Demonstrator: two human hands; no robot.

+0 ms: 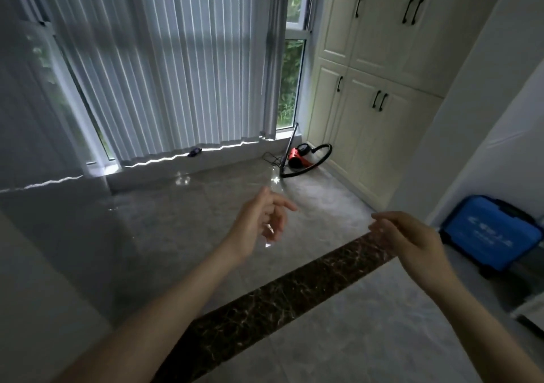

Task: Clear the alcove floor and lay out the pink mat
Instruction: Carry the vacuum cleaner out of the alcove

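The alcove floor (182, 223) is glossy grey tile beyond a dark marble threshold strip (276, 297). A red vacuum cleaner (298, 157) with a black hose and cord lies on that floor in the far right corner, by the window and cabinets. My left hand (262, 220) is raised over the alcove floor, fingers loosely spread, holding nothing. My right hand (406, 237) hovers above the right end of the threshold, fingers relaxed and empty. No pink mat is in view.
Vertical blinds (164, 67) cover the window behind a low sill, where a small dark object (195, 152) lies. Cream cabinets (368, 94) line the right wall. A blue case (491, 235) stands on the floor at the right, outside the alcove.
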